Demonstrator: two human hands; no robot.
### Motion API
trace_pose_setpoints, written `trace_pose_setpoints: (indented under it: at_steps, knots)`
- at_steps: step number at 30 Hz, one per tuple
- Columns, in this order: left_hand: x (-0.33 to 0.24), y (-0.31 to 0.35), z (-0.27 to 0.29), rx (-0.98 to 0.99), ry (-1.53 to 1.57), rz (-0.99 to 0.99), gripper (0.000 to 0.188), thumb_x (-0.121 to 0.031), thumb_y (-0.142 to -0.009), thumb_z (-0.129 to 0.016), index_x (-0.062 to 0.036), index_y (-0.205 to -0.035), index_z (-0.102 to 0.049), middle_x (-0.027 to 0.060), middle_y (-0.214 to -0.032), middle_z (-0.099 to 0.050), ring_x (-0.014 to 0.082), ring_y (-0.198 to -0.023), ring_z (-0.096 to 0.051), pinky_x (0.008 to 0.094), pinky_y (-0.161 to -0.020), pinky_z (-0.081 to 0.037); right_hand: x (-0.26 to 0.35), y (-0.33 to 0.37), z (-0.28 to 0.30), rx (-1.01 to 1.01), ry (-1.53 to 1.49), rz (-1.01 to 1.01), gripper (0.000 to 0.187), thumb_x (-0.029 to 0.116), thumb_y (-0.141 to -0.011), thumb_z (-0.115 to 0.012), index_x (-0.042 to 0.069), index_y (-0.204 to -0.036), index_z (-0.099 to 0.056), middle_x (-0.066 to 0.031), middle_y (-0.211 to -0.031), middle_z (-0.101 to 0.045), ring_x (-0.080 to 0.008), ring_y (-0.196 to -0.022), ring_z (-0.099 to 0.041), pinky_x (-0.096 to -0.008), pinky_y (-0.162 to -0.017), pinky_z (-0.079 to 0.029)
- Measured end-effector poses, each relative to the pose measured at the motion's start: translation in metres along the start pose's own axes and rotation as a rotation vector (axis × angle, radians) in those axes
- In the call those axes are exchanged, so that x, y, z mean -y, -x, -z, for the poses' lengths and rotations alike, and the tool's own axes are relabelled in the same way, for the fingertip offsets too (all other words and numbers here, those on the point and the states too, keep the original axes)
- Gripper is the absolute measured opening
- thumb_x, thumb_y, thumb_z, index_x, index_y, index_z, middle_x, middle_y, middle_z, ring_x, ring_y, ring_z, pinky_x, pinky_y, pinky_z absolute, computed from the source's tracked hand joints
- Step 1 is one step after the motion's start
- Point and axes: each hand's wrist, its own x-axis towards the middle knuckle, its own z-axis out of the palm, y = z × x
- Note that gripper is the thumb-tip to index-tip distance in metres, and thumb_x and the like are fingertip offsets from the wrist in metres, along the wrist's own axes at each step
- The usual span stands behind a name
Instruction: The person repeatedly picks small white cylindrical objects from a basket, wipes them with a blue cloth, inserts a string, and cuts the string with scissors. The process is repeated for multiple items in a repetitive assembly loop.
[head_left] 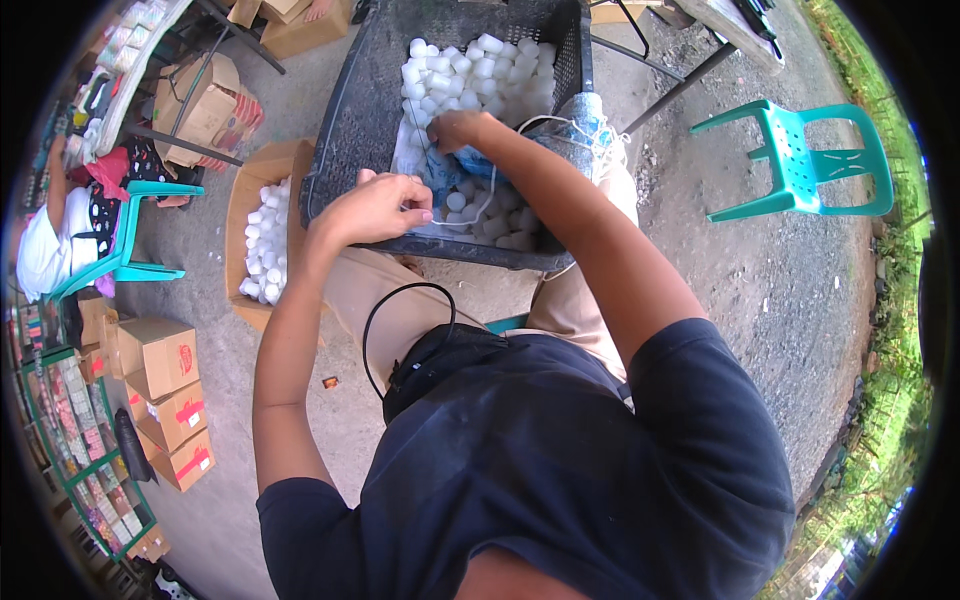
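Observation:
A black plastic crate (pixel 345 130) stands in front of me, holding many small white plastic caps or cups (pixel 470 78). Over its near left rim is my left hand (pixel 378 208), its thumb and fingers pinched on a thin white string (pixel 455 222). My right hand (pixel 458 130) reaches into the crate's middle, blurred by motion, so its grip is unclear. Beside that hand lies blue-and-white sheet or netting (pixel 440 172), partly under my wrist. A blue bundle (pixel 580 118) with a tangle of white cord (pixel 605 140) rests on the crate's right edge.
An open cardboard box (pixel 240 210) with more white pieces stands left of the crate. Turquoise plastic chairs stand right (pixel 790 160) and left (pixel 125 245); a person in white (pixel 48 250) sits at the left one. Stacked cartons (pixel 165 405) and a green-framed shelf (pixel 75 450) are lower left.

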Motion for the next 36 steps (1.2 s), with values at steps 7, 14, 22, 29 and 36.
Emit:
trace_pose_setpoints:
  at_steps: [7, 14, 22, 29, 36]
  knots:
    - [0.037, -0.003, -0.033, 0.083, 0.28, 0.242, 0.019, -0.022, -0.08, -0.064, -0.0038, -0.081, -0.066, 0.0081, -0.069, -0.066, 0.0169, -0.065, -0.06, 0.0322, -0.069, -0.046, 0.011, -0.01, -0.048, -0.023, -0.044, -0.304, 0.036, 0.021, -0.085, -0.058, 0.018, -0.121, -0.062, -0.0166, -0.127, -0.057, -0.0329, -0.111, -0.061, -0.0431, -0.095, -0.049]
    - [0.037, -0.011, -0.025, 0.174, 0.362, 0.203, 0.019, -0.022, -0.081, -0.064, -0.0037, -0.079, -0.063, 0.0084, -0.067, -0.063, 0.016, -0.064, -0.058, 0.0325, -0.067, -0.045, 0.009, -0.001, -0.011, -0.393, -0.245, -0.013, 0.031, 0.013, -0.076, -0.063, 0.017, -0.107, -0.064, -0.0119, -0.124, -0.053, -0.0371, -0.097, -0.064, -0.0437, -0.081, -0.053]
    - [0.041, -0.012, -0.026, 0.159, 0.385, 0.198, 0.019, -0.024, -0.083, -0.064, -0.0052, -0.082, -0.062, 0.0076, -0.072, -0.065, 0.0208, -0.068, -0.061, 0.0326, -0.069, -0.045, 0.047, 0.015, -0.084, 0.313, 0.347, 0.262, 0.039, 0.024, -0.084, -0.062, 0.018, -0.123, -0.063, -0.0107, -0.153, -0.028, -0.0265, -0.105, -0.064, -0.038, -0.083, -0.053]
    - [0.04, -0.014, -0.028, 0.188, 0.357, 0.25, 0.013, -0.017, -0.083, -0.064, -0.0036, -0.081, -0.062, 0.0074, -0.073, -0.066, 0.0178, -0.069, -0.063, 0.0332, -0.066, -0.047, 0.044, 0.009, -0.117, 0.069, 0.204, 0.337, 0.021, 0.02, -0.081, -0.062, 0.011, -0.098, -0.071, -0.0156, -0.122, -0.06, -0.034, -0.095, -0.066, -0.0419, -0.082, -0.054]
    - [0.055, -0.014, -0.04, -0.355, 0.374, 0.463, 0.011, -0.007, -0.083, -0.059, 0.0003, -0.09, -0.062, 0.01, -0.075, -0.066, 0.0174, -0.06, -0.061, 0.0325, -0.057, -0.048, 0.008, -0.008, -0.026, -0.071, -0.227, 0.129, 0.029, 0.016, -0.072, -0.064, 0.011, -0.101, -0.069, -0.0144, -0.101, -0.069, -0.0342, -0.091, -0.067, -0.0416, -0.078, -0.054]
